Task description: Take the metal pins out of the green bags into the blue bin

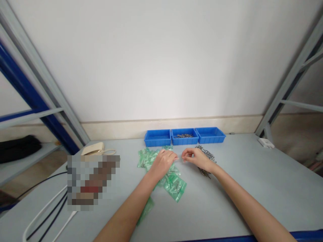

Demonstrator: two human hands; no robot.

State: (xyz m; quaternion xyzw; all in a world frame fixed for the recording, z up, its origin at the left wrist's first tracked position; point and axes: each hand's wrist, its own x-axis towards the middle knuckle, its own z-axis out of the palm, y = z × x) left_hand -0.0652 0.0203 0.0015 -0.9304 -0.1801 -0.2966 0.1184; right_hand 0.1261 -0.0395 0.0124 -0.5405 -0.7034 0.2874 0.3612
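My left hand [164, 162] is above a spread of green plastic bags, its fingers closed and pointing right. A small pale, translucent bit shows at its fingertips, too small to name. Close by on the right, my right hand [198, 159] is curled in a pinch; whatever lies between its fingers is hidden. One green plastic bag [176, 187] near the front has small metal pieces inside. Beside and partly behind my right hand lies a heap of thin metal pieces [208, 154], like screws or bits; I cannot tell which.
Three blue bins stand along the wall: a left bin [157, 142], a middle bin [185, 139] holding thin metal pieces, and a right bin [212, 138]. A cream pouch [94, 149] and cables [45, 204] lie at left, near a blurred-out patch. A white device [265, 143] sits at right.
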